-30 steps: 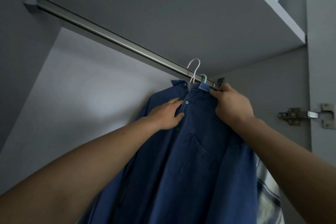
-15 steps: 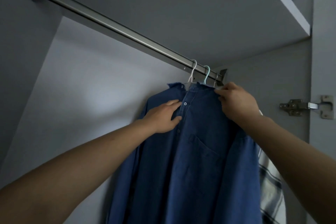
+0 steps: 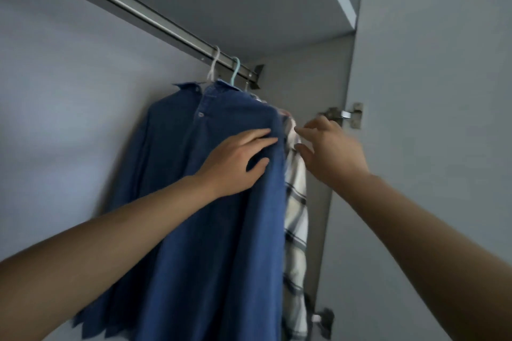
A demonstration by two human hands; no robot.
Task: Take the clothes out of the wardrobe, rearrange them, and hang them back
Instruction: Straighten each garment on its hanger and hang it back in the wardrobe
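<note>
The denim shirt [image 3: 210,202] hangs on a teal hanger [image 3: 235,70] from the rail [image 3: 144,15], near the right end of the wardrobe, and a white hanger [image 3: 214,66] hooks on the rail just to its left. Just beside it on the right hangs a plaid shirt [image 3: 296,202], touching the denim along its edge. The denim looks thick and fairly heavy for a shirt, but it is soft and folds easily, so I think it will slide off the hanger if somebody pulls it by the cloth only. A better place to take hold is the hanger hook or the collar close to it, where the weight is carried. The plaid cloth seems thinner and lighter, and it may cling to the denim. The left hand [image 3: 238,160] lies flat on the front of the denim shirt, with the fingers spread and pressing the cloth; it pinches nothing. The right hand [image 3: 329,149] is open with fingers loosely apart, and its fingertips are at the upper part of the plaid shirt, touching or nearly touching; I cannot tell which. Behind it, a door hinge [image 3: 343,115] is fixed to the side panel.
</note>
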